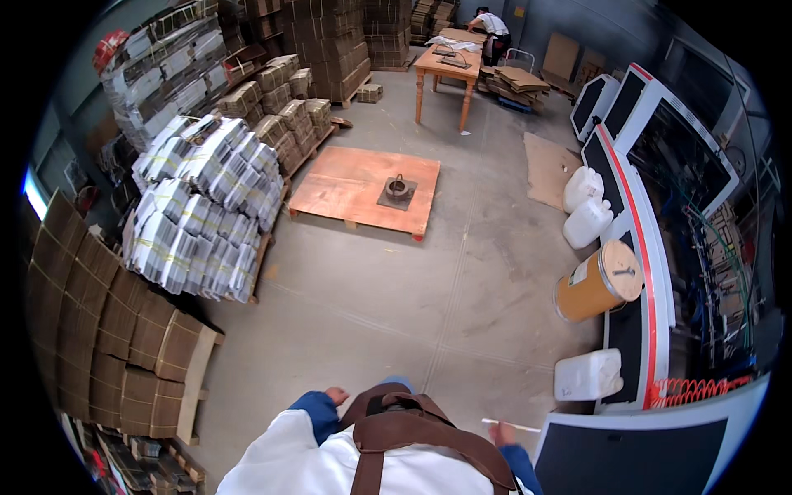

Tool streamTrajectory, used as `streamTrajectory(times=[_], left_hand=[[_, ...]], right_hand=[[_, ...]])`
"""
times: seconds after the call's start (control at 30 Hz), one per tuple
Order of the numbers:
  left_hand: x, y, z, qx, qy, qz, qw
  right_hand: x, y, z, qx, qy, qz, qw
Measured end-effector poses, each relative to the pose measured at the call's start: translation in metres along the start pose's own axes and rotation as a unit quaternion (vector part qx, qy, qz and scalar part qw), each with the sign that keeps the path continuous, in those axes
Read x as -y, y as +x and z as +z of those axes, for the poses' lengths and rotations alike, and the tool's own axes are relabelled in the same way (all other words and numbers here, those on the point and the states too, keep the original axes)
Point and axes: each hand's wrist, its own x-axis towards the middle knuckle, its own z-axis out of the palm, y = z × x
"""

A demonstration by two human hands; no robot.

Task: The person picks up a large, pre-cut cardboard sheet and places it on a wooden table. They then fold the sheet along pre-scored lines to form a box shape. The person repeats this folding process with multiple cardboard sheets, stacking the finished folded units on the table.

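White, thin and straight, a stick point(523, 427) lies in the right hand point(500, 433), fingers apparently curled around it, near the white-framed black panel point(635, 452). Carrying it well likely means keeping its end clear there. The left hand point(337, 396) (finger opening and hold: cannot tell) hangs beside the dark-brown apron point(422, 437).

The stick point(525, 427) is perhaps smooth plastic, the pallet point(346, 183) wood, the floor point(388, 285) matt concrete.
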Motion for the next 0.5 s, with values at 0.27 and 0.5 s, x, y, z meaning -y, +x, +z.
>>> streamTrajectory(times=[0.27, 0.5], left_hand=[[-0.053, 0.098, -0.054, -0.200, 0.157, 0.038, 0.966], [-0.339, 0.344, -0.229, -0.069, -0.017, -0.010, 0.997]], right_hand=[[0.433, 0.204, 0.130, 0.065, -0.089, -0.344, 0.932], [0.380, 0.335, 0.050, 0.145, -0.454, -0.237, 0.847]])
